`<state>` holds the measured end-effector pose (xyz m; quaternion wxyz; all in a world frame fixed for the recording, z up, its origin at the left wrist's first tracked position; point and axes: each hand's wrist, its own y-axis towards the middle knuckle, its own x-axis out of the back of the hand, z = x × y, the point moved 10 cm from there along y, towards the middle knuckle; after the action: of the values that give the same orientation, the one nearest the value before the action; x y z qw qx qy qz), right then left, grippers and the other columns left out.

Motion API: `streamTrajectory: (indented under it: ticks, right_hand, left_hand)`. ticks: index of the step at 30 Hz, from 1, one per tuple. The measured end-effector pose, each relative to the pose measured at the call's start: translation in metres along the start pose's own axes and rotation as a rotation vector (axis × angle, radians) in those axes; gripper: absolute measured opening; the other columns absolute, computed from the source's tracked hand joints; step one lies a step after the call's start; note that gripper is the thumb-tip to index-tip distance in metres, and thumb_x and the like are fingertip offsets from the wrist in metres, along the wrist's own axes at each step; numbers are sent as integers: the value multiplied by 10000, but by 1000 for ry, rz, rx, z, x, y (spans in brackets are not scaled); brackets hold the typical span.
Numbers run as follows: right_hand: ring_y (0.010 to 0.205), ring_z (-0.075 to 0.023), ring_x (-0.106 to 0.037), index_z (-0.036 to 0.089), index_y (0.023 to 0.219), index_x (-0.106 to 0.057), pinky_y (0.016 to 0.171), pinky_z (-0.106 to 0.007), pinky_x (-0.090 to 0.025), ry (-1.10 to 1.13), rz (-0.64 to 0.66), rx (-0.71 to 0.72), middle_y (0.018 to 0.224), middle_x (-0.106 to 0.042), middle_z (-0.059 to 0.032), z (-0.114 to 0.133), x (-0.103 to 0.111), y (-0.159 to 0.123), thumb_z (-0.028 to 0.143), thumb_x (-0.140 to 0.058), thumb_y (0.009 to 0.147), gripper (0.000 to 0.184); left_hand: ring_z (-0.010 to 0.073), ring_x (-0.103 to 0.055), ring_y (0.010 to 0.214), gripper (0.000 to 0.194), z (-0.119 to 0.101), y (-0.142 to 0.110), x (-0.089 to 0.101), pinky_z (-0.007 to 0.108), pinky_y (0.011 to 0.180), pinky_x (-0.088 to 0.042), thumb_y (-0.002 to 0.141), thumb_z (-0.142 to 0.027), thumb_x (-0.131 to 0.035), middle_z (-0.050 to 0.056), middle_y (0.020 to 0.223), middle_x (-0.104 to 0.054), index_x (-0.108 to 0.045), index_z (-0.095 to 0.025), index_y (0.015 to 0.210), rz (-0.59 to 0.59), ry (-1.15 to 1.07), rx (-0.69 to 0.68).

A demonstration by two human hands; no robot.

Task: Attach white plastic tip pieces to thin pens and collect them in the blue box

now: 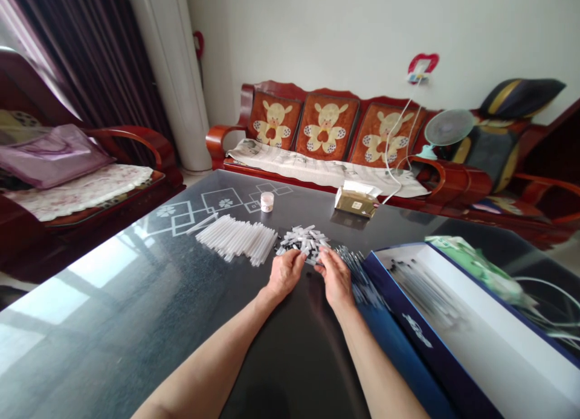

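Observation:
My left hand (285, 275) is closed, its thumb pressed against the curled fingers at the near edge of a heap of small white and black pieces (304, 238). Opposite it, my right hand (335, 279) has its thumb and fingertips drawn together by the same heap. Whatever sits between the fingertips is too small to make out against the pieces. To the left lies a spread of white translucent tubes (235, 239), like pen barrels. Thin dark rods (360, 277), like pen refills, lie just right of my right hand, partly blurred.
A blue-edged white box (489, 340) with several assembled pens (428, 292) inside stands at the right. Beyond it lies a green plastic package (475, 265). Toward the back of the dark glossy table (113, 322) are a small white jar (267, 202) and a tissue pack (356, 200).

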<state>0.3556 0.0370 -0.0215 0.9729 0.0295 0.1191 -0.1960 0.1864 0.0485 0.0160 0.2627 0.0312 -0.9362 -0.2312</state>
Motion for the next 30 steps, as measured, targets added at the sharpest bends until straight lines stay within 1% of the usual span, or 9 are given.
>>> streamTrajectory:
  ticks: [4, 7, 9, 13, 15, 18, 22, 27, 30]
  right_hand:
    - [787, -192, -652, 188, 1077, -672, 625, -296, -538, -40, 62, 9, 1011, -704, -62, -20, -12, -9, 480, -743, 670, 506]
    - [761, -199, -656, 183, 1066, -666, 614, -302, -531, -80, 28, 53, 956, -708, -62, -13, -8, -5, 509, -729, 676, 512]
    - [735, -196, -652, 180, 1044, -670, 618, -303, -523, -195, -9, 137, 912, -710, -64, 5, 0, 1, 519, -688, 703, 482]
    - [711, -190, -630, 187, 943, -710, 714, -318, -509, -694, -43, 493, 832, -698, -71, 57, 11, 9, 427, -603, 751, 325]
    - [697, -194, -626, 179, 918, -720, 735, -327, -505, -880, -54, 600, 808, -686, -81, 68, 14, 15, 392, -563, 758, 310]
    - [680, -200, -632, 162, 932, -716, 720, -336, -510, -973, -47, 624, 797, -686, -91, 66, 17, 32, 397, -530, 756, 348]
    - [666, -198, -647, 150, 983, -691, 688, -326, -519, -909, 30, 598, 800, -708, -84, 57, 9, 45, 430, -529, 769, 387]
    - [781, -212, -681, 170, 979, -690, 751, -326, -524, -848, -20, 720, 915, -730, -102, 62, 7, 6, 389, -498, 858, 316]
    - [812, -199, -695, 182, 965, -682, 760, -295, -528, -844, 101, 799, 917, -734, -86, 52, -5, -30, 329, -494, 890, 251]
  left_hand:
    - [137, -657, 691, 250, -11, -2, 1, 228, 666, -513, 923, -326, -483, 49, 782, -714, -679, -171, 917, -10, -32, -96]
    - [143, -665, 705, 237, -16, -4, -6, 236, 678, -531, 930, -300, -468, 55, 792, -714, -672, -179, 931, 31, -7, -161]
    - [162, -675, 737, 237, -17, -4, -6, 261, 703, -543, 933, -300, -462, 71, 814, -717, -664, -179, 957, 3, 26, -195]
    - [185, -687, 761, 249, -8, -1, 4, 292, 725, -553, 935, -312, -463, 87, 834, -722, -659, -166, 984, -109, 75, -170]
    - [186, -689, 749, 247, -5, -1, 6, 287, 711, -553, 929, -312, -476, 83, 819, -723, -665, -160, 974, -129, 78, -156]
    - [184, -690, 746, 245, -7, -2, 5, 280, 702, -551, 926, -308, -481, 80, 821, -727, -670, -159, 971, -112, 71, -173]
    - [175, -687, 746, 240, -7, -2, 2, 271, 705, -550, 928, -308, -479, 73, 827, -727, -670, -172, 981, -75, 68, -166]
    - [169, -654, 720, 269, -11, -1, 5, 279, 693, -545, 937, -312, -460, 76, 781, -677, -677, -159, 987, -86, 69, -191]
    - [157, -622, 720, 290, -16, -2, 10, 275, 683, -541, 944, -302, -439, 76, 797, -630, -676, -154, 1017, -127, 78, -200]
